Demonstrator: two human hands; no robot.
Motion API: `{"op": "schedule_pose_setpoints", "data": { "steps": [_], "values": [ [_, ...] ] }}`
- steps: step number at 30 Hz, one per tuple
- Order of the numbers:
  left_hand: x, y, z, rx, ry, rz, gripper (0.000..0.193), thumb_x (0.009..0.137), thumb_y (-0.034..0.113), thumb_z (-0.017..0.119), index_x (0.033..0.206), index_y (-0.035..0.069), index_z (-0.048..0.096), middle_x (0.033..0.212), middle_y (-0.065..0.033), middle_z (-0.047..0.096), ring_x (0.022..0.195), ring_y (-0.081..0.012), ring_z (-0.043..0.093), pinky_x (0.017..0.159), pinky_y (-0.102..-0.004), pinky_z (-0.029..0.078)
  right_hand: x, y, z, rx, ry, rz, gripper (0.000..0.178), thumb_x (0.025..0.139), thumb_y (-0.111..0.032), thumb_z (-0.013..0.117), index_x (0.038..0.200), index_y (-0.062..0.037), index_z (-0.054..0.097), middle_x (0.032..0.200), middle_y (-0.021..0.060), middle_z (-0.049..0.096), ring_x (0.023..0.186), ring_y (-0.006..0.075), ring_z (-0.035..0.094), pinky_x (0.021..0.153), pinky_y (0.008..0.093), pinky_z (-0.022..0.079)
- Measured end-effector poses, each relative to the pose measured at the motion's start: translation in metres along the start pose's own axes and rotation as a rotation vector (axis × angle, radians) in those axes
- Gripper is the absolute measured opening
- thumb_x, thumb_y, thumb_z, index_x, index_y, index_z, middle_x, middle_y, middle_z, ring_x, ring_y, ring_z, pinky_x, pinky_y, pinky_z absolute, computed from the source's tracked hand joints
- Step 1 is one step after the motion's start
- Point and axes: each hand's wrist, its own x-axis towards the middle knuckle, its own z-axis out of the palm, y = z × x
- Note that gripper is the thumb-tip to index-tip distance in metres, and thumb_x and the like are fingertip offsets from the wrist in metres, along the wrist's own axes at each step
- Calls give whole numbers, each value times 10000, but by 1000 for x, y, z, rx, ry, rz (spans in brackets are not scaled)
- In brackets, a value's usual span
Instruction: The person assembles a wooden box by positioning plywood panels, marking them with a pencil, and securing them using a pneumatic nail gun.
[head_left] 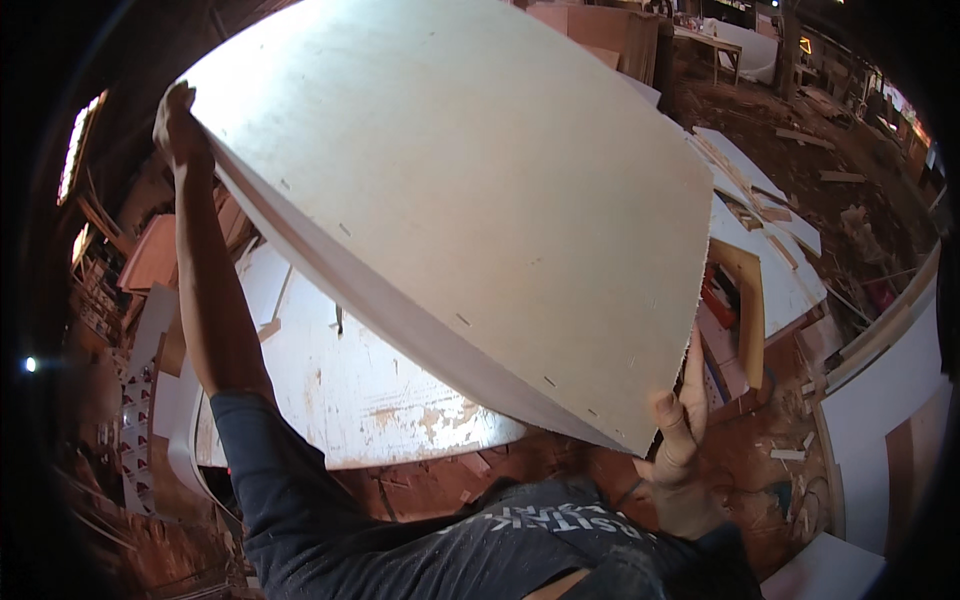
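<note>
A large pale plywood panel (480, 200) with staples along its near edge fills the upper middle of the head view, tilted above the table. Along that edge a narrower side piece (330, 260) runs downward and back. My left hand (180, 125), arm stretched out, is closed round the panel's far left corner. At the near right corner my right hand (682, 430) grips the rough-cut edge, thumb bent against it and fingers pointing up along the side. Some fingers of both hands are hidden by the panel.
Below the panel stands a white table (350, 400) with worn, peeling paint. A yellowish curved wooden piece (750, 310) and white boards with offcuts (770, 275) lie to the right. White panels (890, 420) lean at far right. Wood scraps litter the brown floor (750, 475).
</note>
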Motion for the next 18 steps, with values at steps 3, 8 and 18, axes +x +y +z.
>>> {"op": "schedule_pose_setpoints", "data": {
  "steps": [3,8,18],
  "values": [
    [6,5,-3,163,-96,124,409,943,286,628,1175,-43,699,1091,-132,719,1085,-252,678,1021,-357,488,-25,1,11,44,22,-47,963,968,-178,650,1629,3,-25,1648,189,259,1490,288,326,1210,429,282],
    [21,4,19,-37,-175,19,326,960,215,640,1158,-38,697,1118,-155,716,1083,-246,683,1001,-361,518,-80,4,29,12,54,-89,962,1004,-174,628,1622,-2,-89,1662,180,238,1504,259,302,1211,399,251],
    [-18,39,57,-223,-303,80,289,955,220,673,1147,10,723,1071,-95,746,1017,-212,692,951,-322,506,-168,9,71,-59,259,-119,862,1004,-60,512,1636,-39,-74,1679,208,177,1524,303,269,1236,452,208]
  ]
}}
